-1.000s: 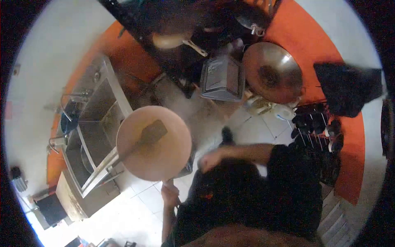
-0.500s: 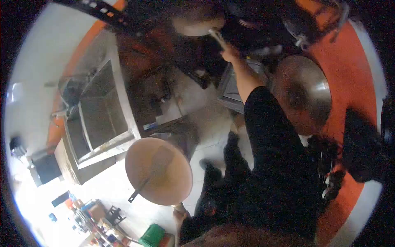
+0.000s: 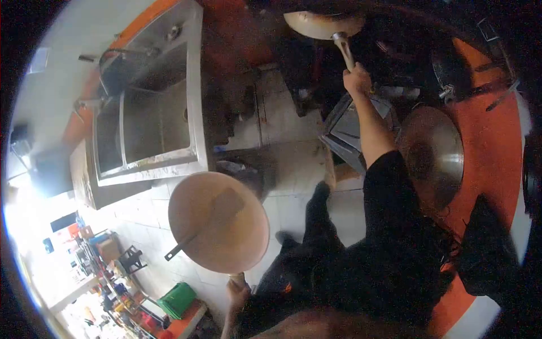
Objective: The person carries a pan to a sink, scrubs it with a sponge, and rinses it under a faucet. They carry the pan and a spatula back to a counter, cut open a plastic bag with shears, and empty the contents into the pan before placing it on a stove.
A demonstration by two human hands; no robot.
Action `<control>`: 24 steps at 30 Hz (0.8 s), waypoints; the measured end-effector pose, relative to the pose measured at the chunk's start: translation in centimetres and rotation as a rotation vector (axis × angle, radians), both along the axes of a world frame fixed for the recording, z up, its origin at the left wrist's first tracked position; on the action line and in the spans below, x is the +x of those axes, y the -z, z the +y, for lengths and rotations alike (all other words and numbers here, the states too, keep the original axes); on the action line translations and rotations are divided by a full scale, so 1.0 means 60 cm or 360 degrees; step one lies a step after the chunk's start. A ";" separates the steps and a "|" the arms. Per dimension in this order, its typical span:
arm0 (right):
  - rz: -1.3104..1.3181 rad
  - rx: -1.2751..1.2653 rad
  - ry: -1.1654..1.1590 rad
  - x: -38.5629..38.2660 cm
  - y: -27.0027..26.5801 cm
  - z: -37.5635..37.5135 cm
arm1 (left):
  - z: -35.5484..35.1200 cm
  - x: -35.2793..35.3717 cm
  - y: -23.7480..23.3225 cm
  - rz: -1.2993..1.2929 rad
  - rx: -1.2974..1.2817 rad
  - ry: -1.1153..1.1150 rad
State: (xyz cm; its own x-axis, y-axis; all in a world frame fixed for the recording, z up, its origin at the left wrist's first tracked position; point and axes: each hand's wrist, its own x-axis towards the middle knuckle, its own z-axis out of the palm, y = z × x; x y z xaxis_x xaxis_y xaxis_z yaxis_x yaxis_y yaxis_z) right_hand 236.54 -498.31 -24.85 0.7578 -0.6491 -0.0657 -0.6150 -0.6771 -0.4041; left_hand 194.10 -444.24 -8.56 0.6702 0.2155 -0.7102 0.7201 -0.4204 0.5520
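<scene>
Low in the frame, near the person's chest, the left hand (image 3: 236, 292) is closed in a fist around the short handle of a large wok (image 3: 243, 243). The wok is held level above the tiled floor (image 3: 285, 164), with its hollow facing the camera. A spatula (image 3: 226, 204) lies inside it, blade near the middle, and its dark handle sticks out past the wok's left rim.

The right arm, in a black sleeve, is stretched up the frame. The right hand (image 3: 357, 79) is wrapped tight around the pale handle of a small pan (image 3: 322, 24). That pan sits at the top edge against a dark, cluttered background, and its contents cannot be made out.

A steel sink (image 3: 195, 101) with two basins stands upper left, just above the wok's rim in the picture but not touching it. A grey metal box (image 3: 343, 134) sits beside the right forearm. A second wok (image 3: 435, 152) lies right of that arm, over the orange surface. A green crate (image 3: 178, 298) sits on the floor at lower left, amid blurred clutter.
</scene>
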 end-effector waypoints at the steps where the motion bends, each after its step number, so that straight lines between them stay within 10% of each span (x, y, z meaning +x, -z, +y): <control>1: -0.0107 0.0020 0.0058 -0.013 0.008 0.005 | -0.049 0.049 -0.047 0.0000 -0.0117 -0.0208; 16: -0.0721 0.0530 -0.0059 -0.701 -0.043 0.322 | 0.235 -0.069 -0.009 -0.0274 -0.0303 -0.0266; 18: -0.0590 0.1459 0.0164 -0.704 -0.100 0.399 | 0.305 -0.084 0.005 -0.0414 -0.0542 -0.0373; 20: -0.0769 0.1440 -0.0278 -0.662 -0.157 0.459 | 0.386 -0.105 0.014 -0.0382 -0.0076 -0.0091; 21: -0.0996 0.1541 -0.0026 -0.638 -0.180 0.483 | 0.451 -0.150 0.065 -0.0313 -0.0523 -0.0343; 24: -0.1024 0.1401 0.0230 -0.610 -0.209 0.550 | 0.555 -0.217 0.121 -0.0616 -0.0045 -0.0109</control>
State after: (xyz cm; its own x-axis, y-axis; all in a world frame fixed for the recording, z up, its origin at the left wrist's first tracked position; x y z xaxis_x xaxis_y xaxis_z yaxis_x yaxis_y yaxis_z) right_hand 199.94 -465.32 -12.32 0.7373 -0.6541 -0.1693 -0.1666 0.0669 -0.9838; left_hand 181.05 -410.91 -15.80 0.8743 0.2530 -0.4143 0.4825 -0.3593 0.7988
